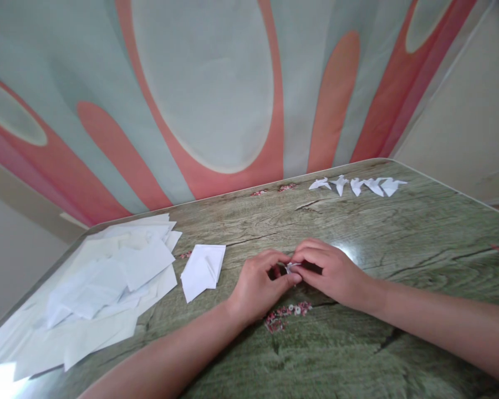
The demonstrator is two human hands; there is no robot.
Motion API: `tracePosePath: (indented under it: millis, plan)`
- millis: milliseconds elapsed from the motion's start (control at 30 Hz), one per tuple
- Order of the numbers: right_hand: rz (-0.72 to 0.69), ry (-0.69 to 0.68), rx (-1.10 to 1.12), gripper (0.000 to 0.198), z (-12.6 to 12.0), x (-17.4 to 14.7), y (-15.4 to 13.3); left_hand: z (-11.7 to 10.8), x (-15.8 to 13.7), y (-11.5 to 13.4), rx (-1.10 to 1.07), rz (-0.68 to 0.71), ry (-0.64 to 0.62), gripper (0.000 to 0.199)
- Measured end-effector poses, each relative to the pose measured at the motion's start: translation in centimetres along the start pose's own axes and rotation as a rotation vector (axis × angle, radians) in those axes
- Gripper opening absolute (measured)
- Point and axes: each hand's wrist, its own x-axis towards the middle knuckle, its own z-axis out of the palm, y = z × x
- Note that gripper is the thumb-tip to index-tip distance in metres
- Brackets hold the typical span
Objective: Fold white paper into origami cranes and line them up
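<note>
Between my two hands, over the middle of the table, is a small piece of folded white paper (291, 267), mostly covered by fingers. My left hand (263, 281) pinches it from the left with thumb and fingertips. From the right, my right hand (326, 270) grips the same paper, its fingertips almost meeting the left ones. At the far right of the table stands a row of several white folded paper figures (357, 187), bird-like in shape. Left of my left hand lies a small stack of white paper squares (203, 271).
A large loose pile of white paper sheets (103, 282) spreads over the left side of the wood-grain table (419, 238). Behind the table's far edge rises a wall covering (208, 83) with red and pale shapes. Printed flowers (289, 313) mark the tabletop near my wrists.
</note>
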Motion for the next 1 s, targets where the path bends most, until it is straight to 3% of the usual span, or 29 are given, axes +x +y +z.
tracePosePath:
  millis: [100, 367, 500, 600, 667, 767, 867, 1000]
  plan:
    - [0.071, 0.034, 0.062, 0.006, -0.3, 0.0, -0.9, 0.1, -0.2, 0.1, -0.049, 0.042, 0.005, 0.011]
    - [0.184, -0.036, 0.138, 0.008, -0.6, 0.3, -1.1, -0.3, -0.7, 0.1, 0.045, 0.178, -0.045, 0.023]
    - [0.171, -0.059, 0.133, 0.008, -0.8, 0.3, -0.8, -0.5, -0.6, 0.0, 0.117, 0.159, -0.058, 0.016]
    - [0.094, 0.005, 0.049, 0.01, -1.5, 0.4, -0.4, -0.9, -0.4, -0.1, 0.126, 0.126, 0.048, 0.025]
    - [-0.001, 0.041, -0.048, 0.013, -1.9, 0.4, 0.1, -1.1, -0.3, -0.3, 0.131, 0.125, 0.097, 0.018]
    - [-0.083, -0.052, -0.182, 0.016, -2.0, 0.3, 0.7, -1.1, -0.1, -0.8, 0.155, 0.15, 0.053, 0.011]
    - [-0.064, -0.167, -0.255, 0.018, -1.4, 0.2, 1.3, -0.6, -0.1, -1.3, 0.184, 0.178, -0.015, 0.01]
    - [-0.038, -0.223, -0.275, 0.014, -0.7, 0.2, 1.6, -0.2, -0.1, -1.6, 0.213, 0.197, -0.034, 0.009]
